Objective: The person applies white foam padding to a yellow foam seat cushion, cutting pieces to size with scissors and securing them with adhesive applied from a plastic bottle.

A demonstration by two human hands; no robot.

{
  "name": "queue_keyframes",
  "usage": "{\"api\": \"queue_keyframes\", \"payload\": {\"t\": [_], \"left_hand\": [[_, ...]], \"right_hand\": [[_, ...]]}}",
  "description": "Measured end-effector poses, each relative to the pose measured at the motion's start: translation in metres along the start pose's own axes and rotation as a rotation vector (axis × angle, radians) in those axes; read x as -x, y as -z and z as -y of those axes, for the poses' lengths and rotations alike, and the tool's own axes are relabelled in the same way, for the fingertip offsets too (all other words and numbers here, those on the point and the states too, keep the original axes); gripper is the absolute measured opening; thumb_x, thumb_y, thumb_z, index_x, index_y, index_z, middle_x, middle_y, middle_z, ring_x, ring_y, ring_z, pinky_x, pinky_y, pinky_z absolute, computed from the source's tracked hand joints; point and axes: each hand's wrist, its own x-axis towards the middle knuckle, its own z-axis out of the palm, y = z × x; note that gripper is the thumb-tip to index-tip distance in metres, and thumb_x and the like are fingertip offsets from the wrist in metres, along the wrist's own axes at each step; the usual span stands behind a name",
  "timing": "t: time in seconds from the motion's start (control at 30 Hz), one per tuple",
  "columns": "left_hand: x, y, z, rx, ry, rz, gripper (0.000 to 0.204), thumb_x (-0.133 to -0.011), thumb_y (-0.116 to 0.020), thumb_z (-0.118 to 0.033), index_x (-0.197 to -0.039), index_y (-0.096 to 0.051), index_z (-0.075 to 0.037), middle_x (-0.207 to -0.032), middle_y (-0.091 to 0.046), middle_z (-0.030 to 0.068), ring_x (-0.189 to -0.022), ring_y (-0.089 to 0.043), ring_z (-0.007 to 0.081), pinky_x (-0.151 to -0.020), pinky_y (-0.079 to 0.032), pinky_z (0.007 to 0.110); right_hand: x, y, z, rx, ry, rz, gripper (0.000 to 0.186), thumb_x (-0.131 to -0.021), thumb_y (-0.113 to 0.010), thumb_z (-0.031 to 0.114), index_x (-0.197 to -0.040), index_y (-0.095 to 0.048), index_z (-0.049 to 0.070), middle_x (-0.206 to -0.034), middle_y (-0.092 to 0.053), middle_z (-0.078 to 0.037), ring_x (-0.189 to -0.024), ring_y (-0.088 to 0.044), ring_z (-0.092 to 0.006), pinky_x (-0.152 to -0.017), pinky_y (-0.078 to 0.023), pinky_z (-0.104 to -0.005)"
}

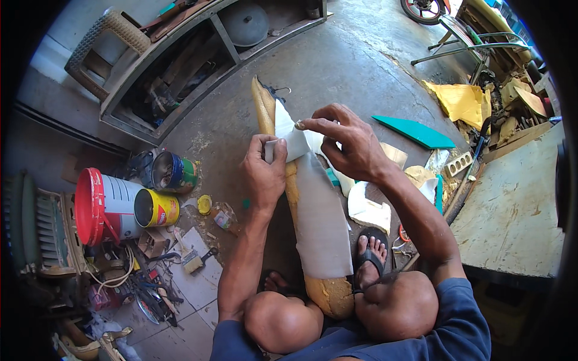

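A long tan foam-like piece [328, 295] stands slanted between my knees, its narrow top end leaning away from me. Around its middle lies a pale grey-white sheet [322, 210], with a folded flap near the top. My left hand [265, 171] pinches this flap between thumb and fingers. Across from it, my right hand [352, 144] reaches over the sheet's upper edge, index finger extended and apart from the thumb. A small yellowish blob sits at that fingertip, against the sheet. A dark fitting with a thin hook [280, 90] shows by the narrow end.
On the left stand a red-rimmed bucket [96, 204], a yellow can [158, 208] and a blue-green can [173, 171], near a paintbrush [195, 262] and scattered tools. Green sheet [415, 131] and white scraps [368, 207] lie right. A metal cabinet [226, 39] stands behind; a worn board [512, 210] is at right.
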Motion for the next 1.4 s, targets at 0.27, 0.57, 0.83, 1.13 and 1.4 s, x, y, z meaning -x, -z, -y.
{"api": "queue_keyframes", "payload": {"t": [0.27, 0.57, 0.83, 1.13, 1.4], "left_hand": [[-0.017, -0.011, 0.008, -0.032, -0.041, -0.126, 0.025, -0.095, -0.073, -0.023, -0.098, -0.065, 0.0, -0.081, -0.068, 0.0077, -0.073, -0.061, 0.0131, -0.068, -0.051, 0.032], [-0.019, -0.01, 0.013, 0.022, -0.005, -0.084, 0.024, -0.096, -0.072, -0.022, -0.098, -0.064, 0.0, -0.08, -0.067, 0.0069, -0.072, -0.059, 0.0129, -0.067, -0.05, 0.033], [-0.016, -0.011, 0.011, 0.067, -0.012, -0.094, 0.023, -0.096, -0.072, -0.022, -0.1, -0.064, 0.0, -0.08, -0.065, 0.0041, -0.073, -0.056, 0.0103, -0.066, -0.048, 0.03], [-0.011, -0.014, 0.007, 0.085, 0.05, -0.102, 0.024, -0.096, -0.072, -0.021, -0.101, -0.064, 0.0, -0.083, -0.065, 0.0043, -0.075, -0.056, 0.0104, -0.067, -0.047, 0.029], [-0.011, -0.017, 0.008, 0.023, -0.029, -0.109, 0.023, -0.098, -0.07, -0.022, -0.102, -0.064, 0.0, -0.082, -0.067, 0.0056, -0.074, -0.059, 0.0116, -0.067, -0.05, 0.031]], "right_hand": [[0.008, -0.005, -0.004, -0.06, 0.019, 0.097, 0.036, -0.077, -0.063, 0.0, -0.106, -0.077, 0.014, -0.108, -0.064, -0.011, -0.105, -0.062, -0.0288, -0.09, -0.053, -0.0413], [0.028, -0.01, -0.016, -0.073, 0.001, 0.155, 0.037, -0.074, -0.065, -0.004, -0.1, -0.081, 0.018, -0.104, -0.062, -0.008, -0.102, -0.06, -0.0262, -0.089, -0.051, -0.04], [0.039, -0.009, -0.017, -0.119, 0.008, 0.061, 0.04, -0.073, -0.067, -0.005, -0.099, -0.082, 0.022, -0.097, -0.057, -0.006, -0.097, -0.057, -0.0257, -0.086, -0.048, -0.0391], [0.054, -0.007, -0.019, -0.144, 0.033, 0.079, 0.045, -0.073, -0.066, -0.007, -0.102, -0.083, 0.023, -0.103, -0.06, -0.01, -0.098, -0.059, -0.0281, -0.085, -0.05, -0.0398], [0.058, -0.002, -0.019, -0.133, 0.03, 0.027, 0.047, -0.075, -0.068, -0.005, -0.108, -0.081, 0.027, -0.104, -0.061, -0.01, -0.101, -0.061, -0.0287, -0.085, -0.052, -0.0406]]}}
